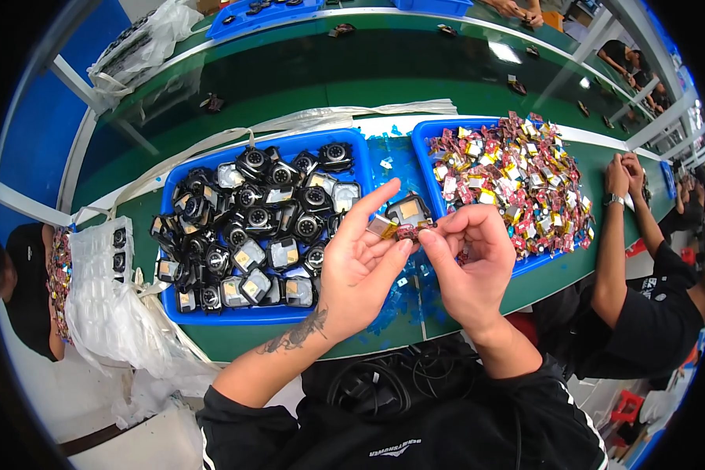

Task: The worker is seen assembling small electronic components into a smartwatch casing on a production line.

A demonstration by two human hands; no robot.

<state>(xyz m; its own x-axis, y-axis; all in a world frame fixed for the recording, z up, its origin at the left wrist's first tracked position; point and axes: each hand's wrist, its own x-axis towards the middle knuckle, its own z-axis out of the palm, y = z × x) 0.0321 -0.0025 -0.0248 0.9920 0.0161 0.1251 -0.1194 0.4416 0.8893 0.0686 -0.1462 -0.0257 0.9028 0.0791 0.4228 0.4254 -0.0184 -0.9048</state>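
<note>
Between the two blue trays, both my hands meet over the table. My left hand (360, 270) is turned palm up with its index finger stretched out; its thumb and other fingers close on a small red circuit board (408, 232). A flat silver-and-yellow piece (382, 226), like a small battery, lies by the board at my left fingers. My right hand (475, 254) pinches the board's right end between thumb and curled fingers. Just beyond the fingertips is a black watch case (410, 209), its pale inside facing up. Fingers hide how the case is supported and whether it joins the board.
The left blue tray (235, 317) is heaped with black watch cases (252, 217). The right tray (525, 265) holds piled red boards with silver and yellow parts. Beyond runs a green conveyor belt (290, 86) with scattered pieces. Clear plastic trays (98, 274) stand left; a co-worker's arms (615, 227) are right.
</note>
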